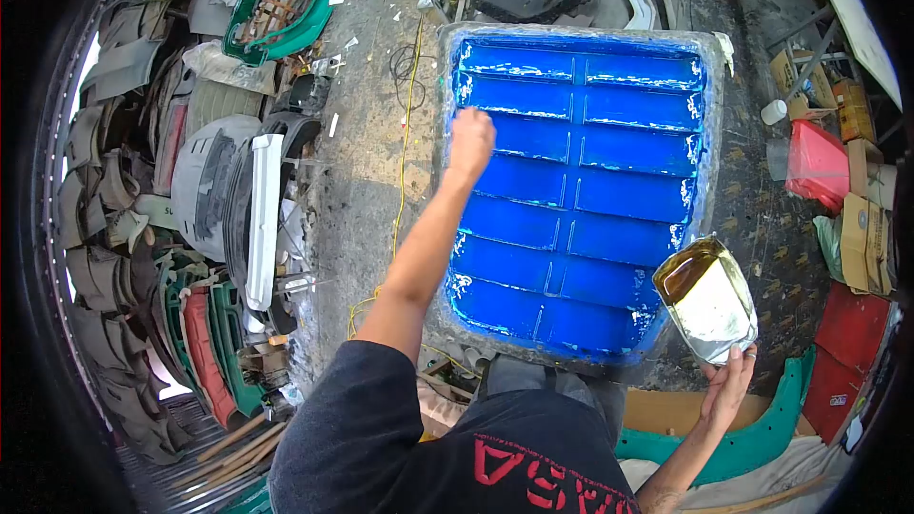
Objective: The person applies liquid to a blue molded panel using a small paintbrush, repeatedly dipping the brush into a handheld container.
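Left hand (473,138) over the ten o'clock edge of the blue ribbed tray, fingers curled closed; cannot tell if anything is pinched inside. Right hand (728,383) wrapped under the near end of a metal tin (706,303), amber-brown liquid inside, held tilted near the tray's four o'clock corner. Tray, largest item: blue ribbed tray (624,195), mid-view, two columns of recessed panels split by a centre rib. Blue already reaches all the panels; by my reading that coverage is broadly done. Pale streaks and flecks along cross ribs and side edges, heaviest at three to four o'clock; bare spots, residue or glare, cannot tell, so what is left is uncertain. Rim (719,133) grey and rough. Writing: large red capitals on dark shirt (519,457), six o'clock, broken by folds, word unsure; "SU" on pale green strip (155,212), nine o'clock; carton (864,240) print, three o'clock, unreadable.
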{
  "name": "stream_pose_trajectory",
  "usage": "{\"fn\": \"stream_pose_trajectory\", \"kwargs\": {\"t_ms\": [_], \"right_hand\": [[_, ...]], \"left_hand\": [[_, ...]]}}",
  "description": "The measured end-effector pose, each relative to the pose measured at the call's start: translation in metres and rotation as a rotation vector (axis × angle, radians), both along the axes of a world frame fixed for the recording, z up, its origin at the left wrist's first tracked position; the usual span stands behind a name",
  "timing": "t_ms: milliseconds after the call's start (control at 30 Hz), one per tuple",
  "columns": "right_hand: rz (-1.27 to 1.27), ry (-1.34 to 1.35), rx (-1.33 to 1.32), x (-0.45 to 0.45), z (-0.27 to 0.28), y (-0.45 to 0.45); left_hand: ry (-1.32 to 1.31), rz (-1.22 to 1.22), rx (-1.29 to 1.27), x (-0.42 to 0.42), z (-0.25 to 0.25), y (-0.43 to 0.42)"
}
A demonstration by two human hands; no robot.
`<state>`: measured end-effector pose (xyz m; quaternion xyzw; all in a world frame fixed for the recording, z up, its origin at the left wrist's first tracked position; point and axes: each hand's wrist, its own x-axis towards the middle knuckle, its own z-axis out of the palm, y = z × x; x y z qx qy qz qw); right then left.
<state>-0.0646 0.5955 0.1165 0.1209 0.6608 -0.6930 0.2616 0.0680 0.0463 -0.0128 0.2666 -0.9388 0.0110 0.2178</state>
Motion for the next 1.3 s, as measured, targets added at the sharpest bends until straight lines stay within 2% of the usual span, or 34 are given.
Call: {"fn": "stream_pose_trajectory", "kwargs": {"t_ms": [33, 133, 233, 300, 367, 433, 567, 633, 800, 900, 967, 1033, 1100, 1167, 1233, 1300], "right_hand": [[0.023, -0.002, -0.011, 0.000, 0.000, 0.002], [0.019, 0.005, -0.001, -0.003, 0.003, 0.002], [0.002, -0.002, 0.008, -0.005, 0.009, 0.000], [0.010, 0.003, 0.010, -0.007, 0.005, 0.008], [0.011, 0.008, 0.007, -0.010, 0.004, 0.010], [0.026, -0.004, 0.022, -0.012, 0.008, 0.007], [0.084, -0.007, 0.049, -0.017, 0.009, 0.006], [0.065, 0.007, 0.053, -0.016, 0.011, 0.002], [0.067, 0.005, 0.046, -0.012, 0.014, -0.003], [0.059, 0.010, 0.033, -0.007, 0.011, -0.007], [0.039, 0.021, 0.035, -0.004, 0.006, -0.012], [0.044, 0.031, 0.122, -0.002, 0.002, -0.019], [0.143, 0.012, 0.100, -0.007, 0.005, -0.040], [0.205, 0.029, 0.036, -0.013, 0.006, -0.072], [0.304, 0.116, 0.072, -0.019, -0.003, -0.105], [0.340, 0.174, 0.052, -0.019, -0.009, -0.143]], "left_hand": [[-0.063, -0.084, 0.037, -0.011, -0.015, 0.008], [0.090, -0.171, 0.156, -0.053, -0.009, 0.064], [0.311, -0.159, 0.640, -0.065, 0.004, 0.076], [0.213, -0.184, 0.657, -0.056, 0.014, 0.071], [0.156, -0.325, 0.480, -0.047, 0.012, 0.062], [-0.005, -0.362, 0.396, -0.043, 0.012, 0.061], [-0.112, -0.409, 0.276, -0.030, -0.002, 0.050], [-0.190, -0.348, 0.152, -0.022, -0.005, 0.041], [-0.132, -0.234, 0.110, 0.011, -0.007, 0.017], [-0.177, -0.072, 0.087, 0.034, 0.010, 0.004], [-0.055, -0.053, 0.106, 0.050, 0.013, -0.006], [0.320, -0.103, 0.316, 0.057, -0.006, -0.014], [0.370, 0.068, 0.595, 0.041, 0.043, 0.022], [0.463, 0.042, 0.856, 0.024, 0.089, 0.056], [0.501, -0.126, 0.962, 0.014, 0.114, 0.083], [0.368, -0.214, 1.011, 0.001, 0.138, 0.106]]}}
